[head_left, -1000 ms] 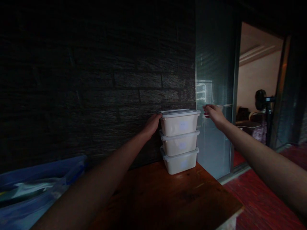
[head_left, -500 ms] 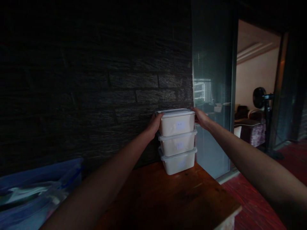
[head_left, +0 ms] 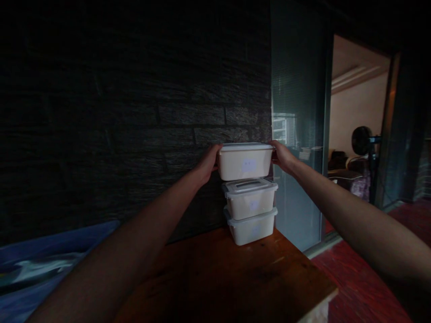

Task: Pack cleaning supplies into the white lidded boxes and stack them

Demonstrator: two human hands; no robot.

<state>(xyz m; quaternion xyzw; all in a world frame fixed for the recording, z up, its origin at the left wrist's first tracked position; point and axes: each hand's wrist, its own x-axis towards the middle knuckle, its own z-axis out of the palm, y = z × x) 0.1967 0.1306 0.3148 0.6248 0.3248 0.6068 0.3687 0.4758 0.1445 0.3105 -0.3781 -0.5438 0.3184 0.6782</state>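
Observation:
A white lidded storage box (head_left: 245,164) with a small pale label hangs just above a stack of two like it. My left hand (head_left: 209,164) grips its left end near the lid's rim. At the opposite end, my right hand (head_left: 282,156) is closed on the box too, with its fingertips partly hidden. Below, the middle box (head_left: 252,202) shows its clear lid with a raised handle. It rests on the bottom box (head_left: 253,229), which stands on the brown wooden table (head_left: 235,273).
A dark brick wall (head_left: 134,112) rises behind the table. Lower left stands a blue plastic bin (head_left: 97,233) with items inside. To the right are a glass door panel (head_left: 296,202), a doorway with a black fan (head_left: 362,140), and red flooring (head_left: 360,273).
Both hands have raised the top box off the stack and shifted it slightly left. A gap now shows the middle box's lid. The lower two boxes stayed put.

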